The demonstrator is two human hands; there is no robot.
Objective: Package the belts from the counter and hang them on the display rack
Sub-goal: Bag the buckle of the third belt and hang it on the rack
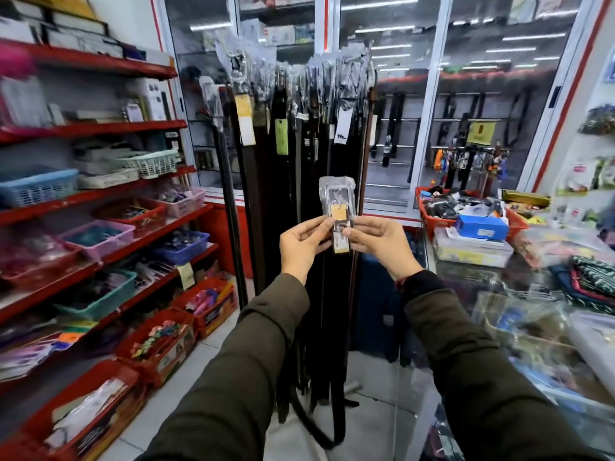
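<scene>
I hold a dark belt upright in front of me; its buckle sits inside a clear plastic bag [336,194] with a small orange tag just below. My left hand [301,246] pinches the bagged buckle end from the left and my right hand [379,242] pinches it from the right, by a white label. The strap [332,327] hangs straight down between my forearms toward the floor. Just behind it stands the display rack [299,104], crowded with several dark hanging belts whose buckles are wrapped in plastic.
Red shelves [100,201] with baskets and boxes run along the left. A glass counter [519,314] piled with goods, a red tray and a blue box [482,226] is at the right. Glass cabinet doors stand behind the rack. Tiled floor lies between.
</scene>
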